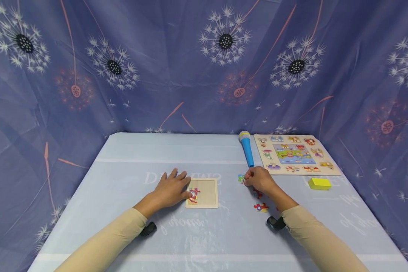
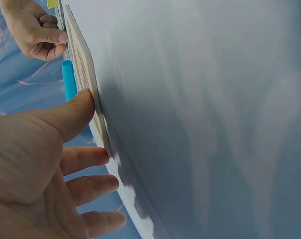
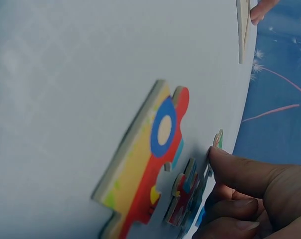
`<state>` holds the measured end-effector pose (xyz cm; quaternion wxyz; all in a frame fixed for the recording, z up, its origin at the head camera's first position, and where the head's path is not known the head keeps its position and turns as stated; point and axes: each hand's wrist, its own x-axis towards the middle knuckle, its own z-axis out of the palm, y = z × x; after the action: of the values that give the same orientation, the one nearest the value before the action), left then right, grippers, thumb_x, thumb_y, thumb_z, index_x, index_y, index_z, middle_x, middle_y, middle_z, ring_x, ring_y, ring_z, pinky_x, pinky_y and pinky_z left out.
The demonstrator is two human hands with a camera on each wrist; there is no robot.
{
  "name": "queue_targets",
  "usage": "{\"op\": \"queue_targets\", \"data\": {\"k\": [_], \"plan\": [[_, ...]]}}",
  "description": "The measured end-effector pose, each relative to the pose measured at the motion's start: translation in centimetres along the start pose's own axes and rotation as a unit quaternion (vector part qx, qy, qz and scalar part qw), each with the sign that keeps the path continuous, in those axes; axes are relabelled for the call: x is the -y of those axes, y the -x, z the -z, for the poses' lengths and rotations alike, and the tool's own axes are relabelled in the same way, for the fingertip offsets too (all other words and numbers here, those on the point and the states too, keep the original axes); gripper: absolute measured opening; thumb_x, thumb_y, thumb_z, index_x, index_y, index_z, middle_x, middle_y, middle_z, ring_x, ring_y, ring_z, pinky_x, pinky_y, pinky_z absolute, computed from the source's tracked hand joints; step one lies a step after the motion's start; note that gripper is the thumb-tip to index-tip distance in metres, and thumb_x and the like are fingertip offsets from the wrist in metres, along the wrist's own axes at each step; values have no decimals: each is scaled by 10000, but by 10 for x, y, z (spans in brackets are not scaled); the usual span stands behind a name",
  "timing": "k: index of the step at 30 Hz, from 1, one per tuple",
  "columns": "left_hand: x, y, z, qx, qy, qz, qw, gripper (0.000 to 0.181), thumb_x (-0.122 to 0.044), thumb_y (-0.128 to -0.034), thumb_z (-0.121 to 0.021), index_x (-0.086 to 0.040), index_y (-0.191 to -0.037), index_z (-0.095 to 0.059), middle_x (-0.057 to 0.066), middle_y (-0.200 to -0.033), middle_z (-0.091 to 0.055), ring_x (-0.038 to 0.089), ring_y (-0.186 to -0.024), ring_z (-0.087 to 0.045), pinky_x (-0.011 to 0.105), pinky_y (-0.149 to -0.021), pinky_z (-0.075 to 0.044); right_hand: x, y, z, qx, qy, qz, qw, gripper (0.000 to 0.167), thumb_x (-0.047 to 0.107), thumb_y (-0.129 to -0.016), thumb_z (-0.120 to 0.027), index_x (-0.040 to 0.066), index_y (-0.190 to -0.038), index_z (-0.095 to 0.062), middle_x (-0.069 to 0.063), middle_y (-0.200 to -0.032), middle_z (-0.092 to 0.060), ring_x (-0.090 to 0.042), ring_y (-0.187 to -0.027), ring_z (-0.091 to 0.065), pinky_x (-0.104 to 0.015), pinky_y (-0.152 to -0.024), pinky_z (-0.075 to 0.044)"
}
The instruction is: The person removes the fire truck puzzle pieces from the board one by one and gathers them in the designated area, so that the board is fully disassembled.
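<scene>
My left hand point(image 1: 171, 190) rests at the left edge of a square wooden puzzle tray point(image 1: 208, 192), fingers spread and fairly straight. Its thumb lies over the joined puzzle pieces point(image 1: 193, 199) along the tray's left side; the left wrist view has the thumb point(image 2: 80, 107) against the tray's edge. To the right of the tray, my right hand point(image 1: 261, 180) pinches a green and blue puzzle piece point(image 1: 240, 178) between thumb and curled fingers. Nearer me lie a red and yellow puzzle piece with a blue ring point(image 3: 140, 164) and a mostly red puzzle piece point(image 1: 257, 194), partly covered by the hand.
A blue toy microphone point(image 1: 247, 151) lies beyond my right hand. Beside it is a large wooden picture board point(image 1: 265, 169) with several inset pictures. A yellow block point(image 1: 320, 184) sits in front of that board. A purple-blue dandelion cloth point(image 1: 176, 68) hangs behind the table.
</scene>
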<state>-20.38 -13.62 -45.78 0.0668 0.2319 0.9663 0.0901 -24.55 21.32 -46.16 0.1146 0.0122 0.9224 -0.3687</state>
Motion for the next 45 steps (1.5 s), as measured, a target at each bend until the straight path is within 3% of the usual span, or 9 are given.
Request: {"op": "queue_targets", "data": {"k": [9,14,21,25,29,36,41,45], "plan": [[1,2,-4,19,-11,-36,10000,640,-480,-963,-677,-117,-1476,-555,146,-1571,-452,474,-1494,-282,724,-1117,-262,2,4,-2,-16,99,57,9999,125,60,-870,-786,41,-889,-664,-72,-823,-611,-204,-714,-555,-307,-602,-459],[2,4,-5,55,64,-63,9999,633,-460,-966,-679,-112,-1479,-551,151,-1570,-453,464,-1497,-284,713,-1124,-261,6,6,-5,-15,53,80,10000,88,106,-932,-725,57,-897,-661,-64,-818,-601,-200,-717,-553,-305,-597,-462],[4,7,-3,107,257,-336,9990,650,-462,-981,-659,-107,-1506,-515,135,-1580,-446,440,-1493,-312,685,-1131,-285,17,4,-14,-215,91,604,9979,98,154,-962,-681,59,-980,-686,-55,-826,-625,-179,-699,-555,-303,-582,-459],[5,8,-3,217,379,-495,9978,709,-516,-966,-658,-109,-1523,-495,118,-1603,-416,425,-1509,-285,680,-1148,-261,31,7,-28,10,-137,869,9961,165,155,-956,-691,53,-1084,-701,-59,-879,-622,-164,-701,-560,-296,-614,-467],[5,7,-2,275,360,-558,9974,753,-563,-944,-664,-126,-1532,-487,94,-1615,-400,417,-1519,-266,679,-1155,-248,51,12,-47,512,-287,1205,9910,267,137,-932,-719,44,-1182,-702,-54,-921,-627,-163,-689,-570,-296,-610,-485],[7,5,-2,237,222,-613,9976,751,-575,-934,-669,-144,-1526,-501,80,-1613,-408,423,-1515,-272,688,-1144,-258,83,17,-82,1137,265,1996,9729,371,147,-906,-757,41,-1255,-690,-9,-920,-616,-148,-822,-538,-300,-699,-461],[8,4,-2,282,227,-617,9974,756,-582,-928,-672,-162,-1531,-497,61,-1623,-391,417,-1523,-253,691,-1149,-245,94,19,-100,1164,764,2452,9594,383,141,-880,-766,36,-1243,-699,-9,-882,-584,-144,-791,-508,-322,-714,-438],[8,5,-1,251,226,-674,9972,748,-571,-929,-675,-152,-1525,-503,64,-1619,-399,433,-1515,-263,700,-1141,-247,99,23,-107,982,1020,2457,9589,374,149,-858,-777,40,-1209,-709,-4,-857,-546,-144,-764,-492,-324,-690,-423]]}}
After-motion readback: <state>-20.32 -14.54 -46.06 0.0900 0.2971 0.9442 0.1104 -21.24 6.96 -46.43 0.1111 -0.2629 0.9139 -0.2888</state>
